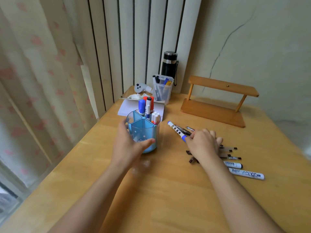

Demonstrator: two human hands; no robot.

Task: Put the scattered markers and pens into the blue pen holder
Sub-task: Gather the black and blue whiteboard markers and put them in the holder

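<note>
The blue pen holder (pixel 144 132) stands upright on the wooden table (pixel 168 190), with several markers sticking out of its back compartments. My left hand (pixel 129 147) wraps around its left and front side. My right hand (pixel 202 143) pinches the blue end of a white marker (pixel 176 130) that points up and to the left, just right of the holder. Under and around that hand lie several dark pens (pixel 230 153). Two white markers (pixel 245 173) lie nearer to me on the right.
A white notepad (pixel 124 108) lies behind the holder. Further back stand a clear box of pens (pixel 162 89), a black flask (pixel 169 64) and a white controller (pixel 140 87). A small wooden shelf (pixel 217 101) occupies the back right. Curtains hang at the left.
</note>
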